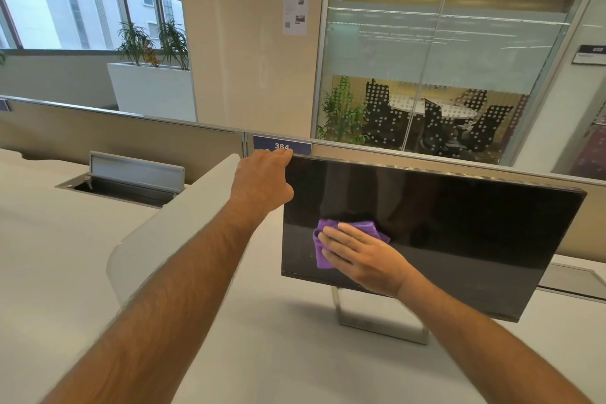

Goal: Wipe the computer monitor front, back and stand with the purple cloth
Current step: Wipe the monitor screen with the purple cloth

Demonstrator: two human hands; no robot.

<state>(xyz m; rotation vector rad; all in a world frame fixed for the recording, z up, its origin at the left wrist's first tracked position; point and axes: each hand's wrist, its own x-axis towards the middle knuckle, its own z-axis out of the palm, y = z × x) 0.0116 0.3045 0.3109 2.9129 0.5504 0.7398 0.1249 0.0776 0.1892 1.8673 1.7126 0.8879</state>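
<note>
Right hand [359,257] fingers flat and together, pressing purple cloth [323,248] on monitor [459,226] screen's lower left; left hand [262,182] fingers curled over its top-left corner. Judgement: keep bracing, sweep rightward from fingertips in overlapping passes; back and stand [380,321] remain.

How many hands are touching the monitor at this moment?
2. The left hand grips the monitor at its upper left corner; the right hand presses the purple cloth flat on the lower left of the screen.
</note>
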